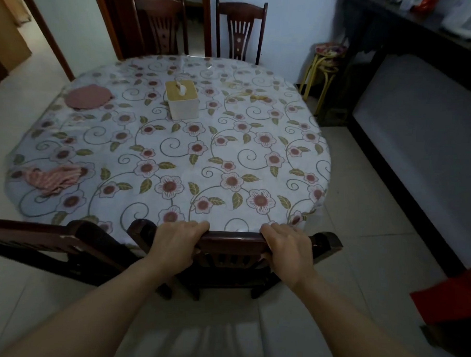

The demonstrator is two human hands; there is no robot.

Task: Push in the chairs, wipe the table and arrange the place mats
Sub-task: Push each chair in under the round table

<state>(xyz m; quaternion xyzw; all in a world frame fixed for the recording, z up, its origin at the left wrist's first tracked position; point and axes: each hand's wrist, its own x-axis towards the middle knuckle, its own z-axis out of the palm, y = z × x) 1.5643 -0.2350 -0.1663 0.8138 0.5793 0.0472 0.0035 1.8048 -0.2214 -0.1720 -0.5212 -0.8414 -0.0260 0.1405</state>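
Note:
A dark wooden chair point(234, 239) stands at the near edge of the round table point(176, 148), which wears a floral cloth. My left hand point(176, 242) and my right hand point(285, 250) both grip the chair's top rail, fingers curled over it. A second dark chair point(64, 241) stands at the near left, its back angled toward the table. Two more chairs point(239, 30) point(160, 26) stand at the far side. A stack of round pink place mats point(88, 96) lies at the table's far left. A crumpled striped pink cloth point(53, 178) lies near the left edge.
A cream tissue box point(181, 99) with a wooden lid sits near the table's middle. A stool point(325, 71) with yellow legs stands at the far right, beside a dark bench point(420, 119) along the right wall. A red object point(450, 298) lies on the floor at right.

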